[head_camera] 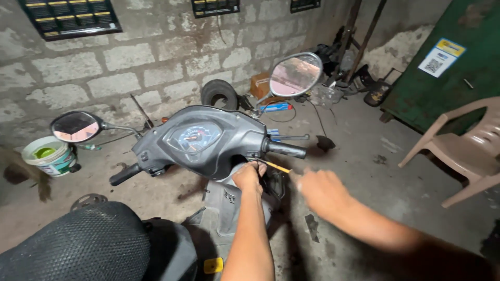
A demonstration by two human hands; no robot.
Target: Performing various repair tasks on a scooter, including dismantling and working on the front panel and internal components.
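A dark grey scooter (208,140) stands in front of me, its handlebar, speedometer and two mirrors facing me. My left hand (249,177) is against the front panel just under the right handlebar grip (284,149). Its fingers pinch the inner end of a thin yellow tool (277,167). The tool points right toward my right hand (322,191), which is blurred by motion. Its fingertips are next to the tool's outer end. Whether they touch the tool is unclear.
The black seat (78,244) is at the lower left. A white bucket (49,155) stands by the block wall on the left. A small tyre (220,93) and loose parts lie behind the scooter. A plastic chair (463,151) and a green metal bin (448,57) are on the right.
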